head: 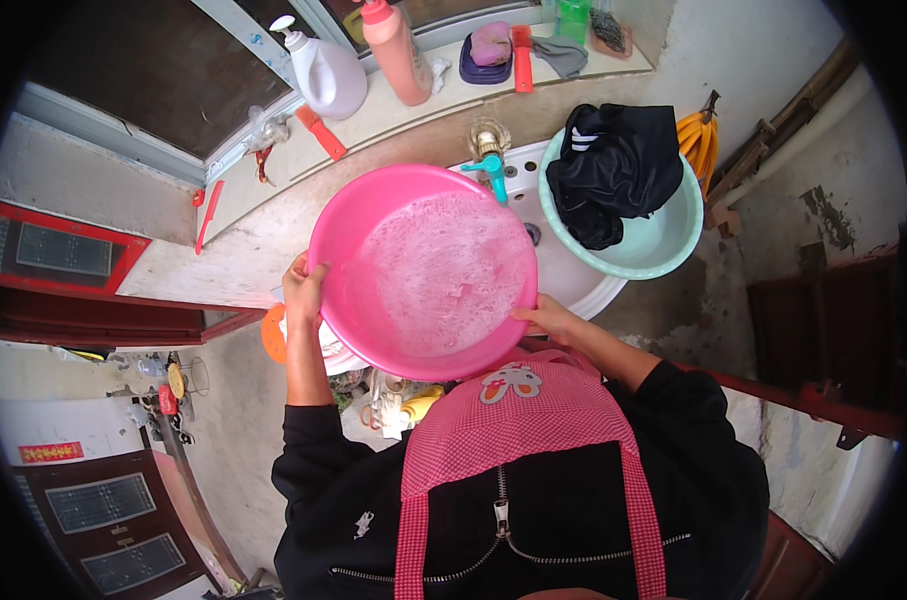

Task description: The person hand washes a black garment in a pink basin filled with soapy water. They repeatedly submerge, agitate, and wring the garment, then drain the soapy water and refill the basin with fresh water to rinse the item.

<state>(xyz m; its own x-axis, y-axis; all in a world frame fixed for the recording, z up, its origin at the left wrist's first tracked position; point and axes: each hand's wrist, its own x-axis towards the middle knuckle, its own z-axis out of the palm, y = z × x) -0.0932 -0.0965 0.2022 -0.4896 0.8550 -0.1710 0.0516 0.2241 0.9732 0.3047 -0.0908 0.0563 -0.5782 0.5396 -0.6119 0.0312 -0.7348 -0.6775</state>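
Both hands grip a round pink plastic basin by its rim. My left hand has its thumb over the left edge, and my right hand grasps the lower right edge. Foamy, soapy water lies in the basin, which covers part of a white ceramic sink. Behind its far rim is a tap with a turquoise handle. To the right, a mint-green basin sits over the sink's edge and holds a bunched black garment.
Along the tiled windowsill stand a white pump bottle, a pink bottle, a soap dish and red-handled brushes. Yellow gloves or similar items hang at right. A yellow bottle is below the pink basin.
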